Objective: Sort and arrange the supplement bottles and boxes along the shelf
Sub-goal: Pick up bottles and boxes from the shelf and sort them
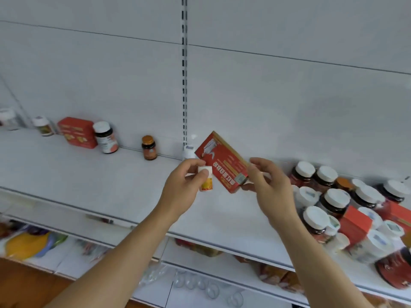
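at 9 o'clock a sparse row stands along the back of the shelf (66,174): two white-capped bottles, a red box (76,132), a dark bottle (105,137), an amber bottle (149,147). at centre the left hand (184,187) pinches a small bottle (205,177), the right hand (264,181) pinches a red carton (222,161), both held above the shelf. at 3 o'clock a jumbled pile (347,210) waits, so i judge most sorting is left

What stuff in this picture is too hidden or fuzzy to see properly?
Head view only:
- White bottle: mostly hidden behind the red box.
- Small bottle: label covered by the left hand.
- Red box's lower corner: under the right hand.
- Jars: cut off by the right edge.
- Lower shelf goods: blurred.
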Tool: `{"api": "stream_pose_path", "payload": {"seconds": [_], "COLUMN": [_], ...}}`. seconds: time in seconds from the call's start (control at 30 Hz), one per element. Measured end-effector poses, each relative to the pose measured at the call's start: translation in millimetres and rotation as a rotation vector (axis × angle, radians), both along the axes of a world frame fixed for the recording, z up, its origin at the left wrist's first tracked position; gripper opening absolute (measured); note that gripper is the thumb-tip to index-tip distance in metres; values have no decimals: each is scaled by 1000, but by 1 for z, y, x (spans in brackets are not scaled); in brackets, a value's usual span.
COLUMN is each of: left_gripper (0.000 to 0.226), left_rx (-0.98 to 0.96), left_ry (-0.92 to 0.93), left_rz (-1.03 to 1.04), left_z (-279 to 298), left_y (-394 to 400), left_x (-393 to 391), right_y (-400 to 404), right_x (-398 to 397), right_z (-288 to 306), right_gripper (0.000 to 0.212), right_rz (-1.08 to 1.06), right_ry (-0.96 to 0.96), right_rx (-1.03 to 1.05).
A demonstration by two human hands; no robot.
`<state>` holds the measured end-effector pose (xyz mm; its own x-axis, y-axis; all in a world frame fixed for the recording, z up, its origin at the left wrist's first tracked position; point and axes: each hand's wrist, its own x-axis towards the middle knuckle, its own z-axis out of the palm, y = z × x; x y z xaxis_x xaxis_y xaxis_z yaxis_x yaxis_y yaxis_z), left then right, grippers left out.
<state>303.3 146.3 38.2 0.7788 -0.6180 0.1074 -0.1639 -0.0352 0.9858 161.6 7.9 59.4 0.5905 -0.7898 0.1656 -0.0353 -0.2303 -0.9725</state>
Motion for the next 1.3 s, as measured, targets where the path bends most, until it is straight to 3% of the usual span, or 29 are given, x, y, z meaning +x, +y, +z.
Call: {"api": "stream_pose_path", "payload": {"seconds": [0.1, 0.2, 0.27, 0.37, 0.53, 0.7, 0.77, 0.97, 1.1, 1.3], "left_gripper": [17, 15, 16, 17, 19, 20, 20, 20, 17, 16], "left_rx": [-43, -70, -72, -64, -11, 31, 64, 115, 129, 164], "left_ry": [58, 64, 43, 10, -28, -38, -44, -51, -64, -64], "left_rz": [61, 124, 142, 126, 113, 102, 114, 224, 287, 398], "left_z": [4, 6, 9, 15, 17, 10, 7, -4, -8, -3], "left_y": [26, 58, 80, 114, 183, 243, 265, 316, 338, 370], "left_x": [11, 31, 46, 69, 120, 166, 186, 255, 305, 393], "right_y": [19, 39, 59, 92, 152, 205, 223, 256, 268, 288], "right_x": [15, 36, 56, 91, 151, 208, 230, 301, 357, 451], "right_z": [-5, 3, 8, 15, 21, 9, 8, 8, 4, -5], "right_gripper": [36, 76, 101, 118, 97, 46, 38, 39, 76, 61], "right_rz": [178, 414, 549, 611, 531, 393, 327, 276, 557, 672], "right_ry": [120, 254, 371, 402, 397, 271, 285, 168, 170, 130], "right_rx": [-77, -113, -248, -359, -461, -505, -504, -294, -272, -321]}}
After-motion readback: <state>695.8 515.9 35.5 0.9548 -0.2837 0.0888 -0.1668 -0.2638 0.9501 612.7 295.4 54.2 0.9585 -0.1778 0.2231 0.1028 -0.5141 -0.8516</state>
